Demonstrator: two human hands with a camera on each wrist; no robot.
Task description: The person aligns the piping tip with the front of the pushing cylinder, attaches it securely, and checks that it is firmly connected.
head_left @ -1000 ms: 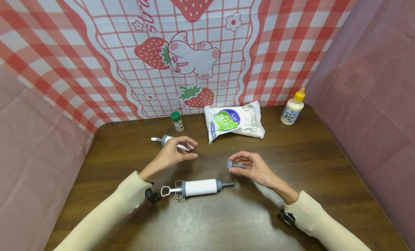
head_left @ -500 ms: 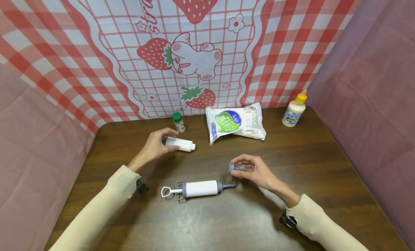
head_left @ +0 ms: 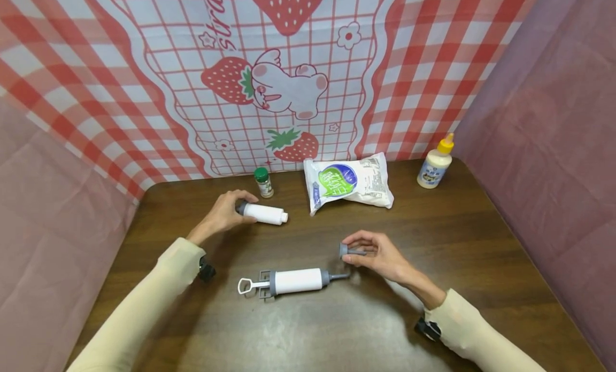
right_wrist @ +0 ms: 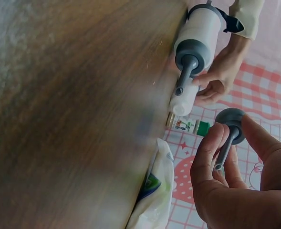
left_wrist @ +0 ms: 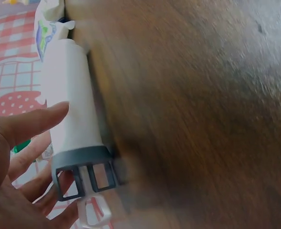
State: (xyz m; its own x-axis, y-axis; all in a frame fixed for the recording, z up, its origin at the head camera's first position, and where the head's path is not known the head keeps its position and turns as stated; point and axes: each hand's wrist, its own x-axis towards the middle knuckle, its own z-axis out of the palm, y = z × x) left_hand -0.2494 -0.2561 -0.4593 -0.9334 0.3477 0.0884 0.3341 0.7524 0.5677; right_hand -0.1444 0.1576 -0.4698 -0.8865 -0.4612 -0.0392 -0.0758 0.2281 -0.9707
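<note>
Left grip: my left grip curves about the collar end of a white plastic cylinder syringe with a dark-grey collar and a short white spout; thumb and fingers stand apart on either side of it; I cannot tell whether they press on it
Far syringe: it lies on the dark-brown wood-grain counter, spout to the right; its white loop handle shows in my left wrist view, close to my palm
Right grip: my right grip is clamped on a dark-grey plastic nozzle with a round cap and thin tube; thumb and fingertips pinch the cap
Nozzle: I hold it off the counter; the tube points back toward my palm
Near syringe: a white plastic syringe with grey collar, grey finger frame, white loop handle and grey tapered tip lies between my forearms; its tip points right, below the held nozzle in the head view
Back row: a small clear jar with a green lid stands just beyond the far syringe; a white plastic packet with a green and blue print lies to its right; a pale bottle with a yellow cap stands near the right back corner
</note>
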